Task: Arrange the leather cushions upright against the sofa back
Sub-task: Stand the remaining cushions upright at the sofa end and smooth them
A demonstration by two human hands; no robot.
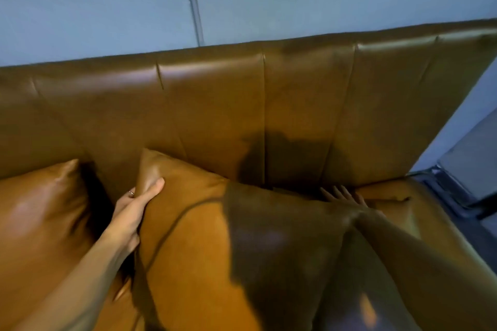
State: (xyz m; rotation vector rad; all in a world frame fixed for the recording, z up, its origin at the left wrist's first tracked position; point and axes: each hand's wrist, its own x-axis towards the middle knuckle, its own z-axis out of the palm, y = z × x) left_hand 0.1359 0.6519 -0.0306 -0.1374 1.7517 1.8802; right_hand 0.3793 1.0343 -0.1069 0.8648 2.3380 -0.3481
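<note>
Cushion (204, 236) leans toward the sofa back (215, 105); left hand (131, 212) pinches its upper left corner, right hand (347, 201) lies flat, fingers spread, at its far right edge.

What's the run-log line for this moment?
left hand: grips middle cushion corner | right hand: fingers spread at its far edge | left cushion: untouched

sofa back (215, 105) – glossy tan-brown leather, plain | middle cushion (201, 236) – orange-tan, plain | left cushion (40, 209) – same tan | wall (94, 8) – grey-blue
</note>
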